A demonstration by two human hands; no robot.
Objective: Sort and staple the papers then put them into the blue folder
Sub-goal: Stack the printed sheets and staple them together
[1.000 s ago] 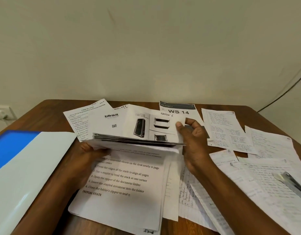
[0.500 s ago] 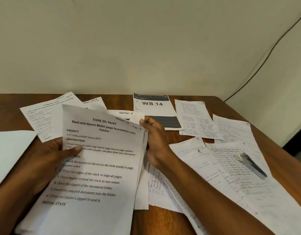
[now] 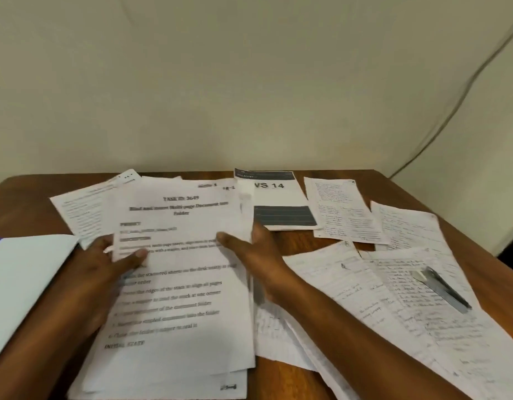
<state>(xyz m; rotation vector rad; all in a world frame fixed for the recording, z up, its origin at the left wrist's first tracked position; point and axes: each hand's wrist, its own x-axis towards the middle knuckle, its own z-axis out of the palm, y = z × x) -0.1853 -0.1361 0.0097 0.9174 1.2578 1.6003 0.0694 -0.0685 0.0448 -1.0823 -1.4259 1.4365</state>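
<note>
Setting: brown wooden table [image 3: 313, 243] against a plain cream wall, seen from the head camera; the picture is blurred by motion.
Printed stack: a stack of printed sheets [image 3: 180, 284] lies in front of the person, its top page headed with a task ID and numbered steps.
Left hand: the left hand [image 3: 105, 264] grips the stack's left edge, thumb curled on top of the page and fingers hidden beneath.
Right hand: the right hand [image 3: 249, 252] holds the stack's right edge, thumb lying across the top page and the other fingers behind the sheets.
Blue folder: the blue folder [image 3: 21, 281] lies at the left edge, just beside the left forearm, showing mostly its pale face.
Handwritten sheets: handwritten pages [image 3: 347, 287] overlap on the right.
Stapler: a silver stapler [image 3: 440, 287] rests on those pages.
Booklet: a booklet [image 3: 278, 197] marked "14" lies at the far edge.
</note>
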